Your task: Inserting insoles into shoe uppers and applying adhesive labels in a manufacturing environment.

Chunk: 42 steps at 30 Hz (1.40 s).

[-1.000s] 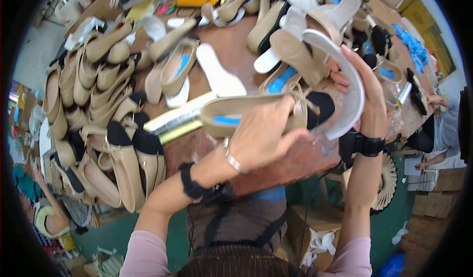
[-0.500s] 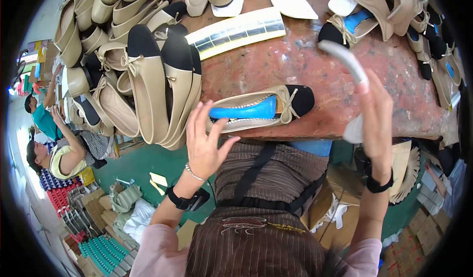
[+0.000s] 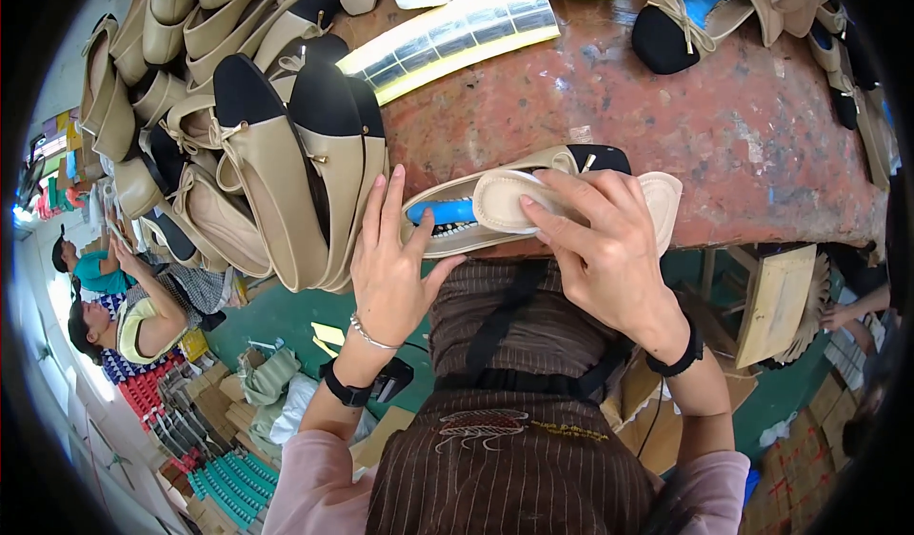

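Note:
A beige flat shoe (image 3: 447, 242) with a black toe lies on its sole at the table's near edge, toe to the right. Inside it shows a blue strip (image 3: 444, 213) along the footbed, bordered by stitching. My right hand (image 3: 609, 249) grips a beige insole (image 3: 502, 202), its rounded end over the shoe's opening and its other end sticking out right of the hand. At the shoe's heel, my left hand (image 3: 386, 264) rests with fingers spread, holding nothing. The fingers of the right hand cover part of the bow and toe.
Beige shoes with black toes (image 3: 257, 164) are heaped at the left. A sheet of silver labels (image 3: 457, 45) lies farther back on the red worn table (image 3: 571, 97). Another shoe (image 3: 671, 35) and insoles sit at the far right. Two people (image 3: 143, 316) work at the left.
My right hand has come left and down, bringing the insole from the right side to above the shoe. My left hand stays by the heel. The view has shifted slightly.

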Each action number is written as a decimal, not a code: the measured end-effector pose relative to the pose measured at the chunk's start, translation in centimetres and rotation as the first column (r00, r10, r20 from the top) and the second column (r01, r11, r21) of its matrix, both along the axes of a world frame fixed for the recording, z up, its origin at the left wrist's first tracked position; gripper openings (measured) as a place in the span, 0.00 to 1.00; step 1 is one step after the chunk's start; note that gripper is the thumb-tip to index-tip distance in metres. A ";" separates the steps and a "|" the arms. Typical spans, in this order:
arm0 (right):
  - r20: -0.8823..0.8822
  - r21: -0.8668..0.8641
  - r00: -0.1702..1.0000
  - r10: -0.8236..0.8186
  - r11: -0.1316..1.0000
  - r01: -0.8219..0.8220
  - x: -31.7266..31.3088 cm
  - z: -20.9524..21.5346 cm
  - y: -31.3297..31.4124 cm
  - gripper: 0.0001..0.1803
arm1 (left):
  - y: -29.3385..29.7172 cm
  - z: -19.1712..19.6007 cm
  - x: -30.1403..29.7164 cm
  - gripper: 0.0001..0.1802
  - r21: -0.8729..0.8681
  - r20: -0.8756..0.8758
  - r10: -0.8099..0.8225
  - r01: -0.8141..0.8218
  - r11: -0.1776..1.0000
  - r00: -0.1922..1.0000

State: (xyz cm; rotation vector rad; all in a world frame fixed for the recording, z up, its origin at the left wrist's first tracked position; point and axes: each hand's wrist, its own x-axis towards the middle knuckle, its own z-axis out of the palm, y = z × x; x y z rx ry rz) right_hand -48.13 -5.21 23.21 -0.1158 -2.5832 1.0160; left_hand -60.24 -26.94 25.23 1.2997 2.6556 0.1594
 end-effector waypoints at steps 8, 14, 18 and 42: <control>0.028 -0.005 0.997 0.074 0.997 -0.073 -1.7 -0.3 -1.9 0.16 | -1.9 -3.4 -0.2 0.43 0.225 0.251 0.077 -0.136 0.965 0.965; 0.118 -0.051 0.973 0.198 0.980 -0.193 -3.9 -1.5 -3.6 0.18 | -3.2 -8.5 -1.3 0.68 0.634 0.221 -0.176 -0.004 0.773 0.959; 0.133 -0.089 0.963 0.232 0.971 -0.222 -4.8 -1.7 -4.7 0.19 | -3.2 -9.6 -0.9 0.72 0.722 0.232 -0.187 -0.040 0.691 0.955; 0.191 0.048 0.864 0.467 0.874 -0.483 -6.2 -4.3 -7.3 0.25 | -3.4 -4.5 -3.1 0.60 0.522 0.365 -0.278 0.053 0.852 0.889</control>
